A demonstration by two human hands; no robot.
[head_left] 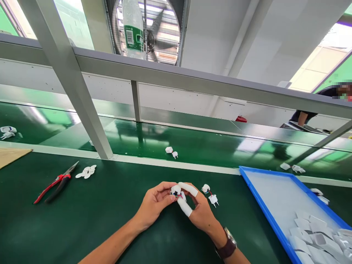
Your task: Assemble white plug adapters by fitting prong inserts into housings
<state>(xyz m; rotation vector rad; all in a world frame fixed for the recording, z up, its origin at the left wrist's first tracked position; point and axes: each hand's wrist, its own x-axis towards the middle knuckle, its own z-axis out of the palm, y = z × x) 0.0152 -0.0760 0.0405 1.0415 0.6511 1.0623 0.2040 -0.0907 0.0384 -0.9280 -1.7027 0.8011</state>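
Near the front edge of the green counter (82, 220), both hands meeting over one small white plug part (176, 190) with red and blue wires showing beneath it. Left hand (155, 203) pinching that part from the left, thumb and fingertips closed on it. Right hand (199, 211) closing on it from the right, grip narrow, forefinger and thumb wrapped in white finger cots (184, 207); dark wristwatch (227, 245) on the right wrist. Part held just above the counter, between the two hands, not resting on the surface.

Just right of the right hand, a second wired plug piece (210, 195) lying on the counter, two white halves joined by red and blue wire, close to the knuckles but apart from them. Further right, a blue tray (264, 211) with a pale floor, holding a heap of flat white covers (316, 234) in its near corner. Well to the left, red-handled pliers (56, 182) lying flat, jaws pointing up and right, with a small cluster of white pieces (86, 171) just beside the tips. Tan board (11, 154) at the far left edge.

Beyond the counter, a glossy green conveyor belt (206, 146) carrying scattered white plug parts (171, 151), more at left and right. Grey frame post (68, 80) slanting across the view; a clear bottle (133, 29) standing on the upper rail before a large fan. At far right, another person (305, 116) in a dark top bent over the line.
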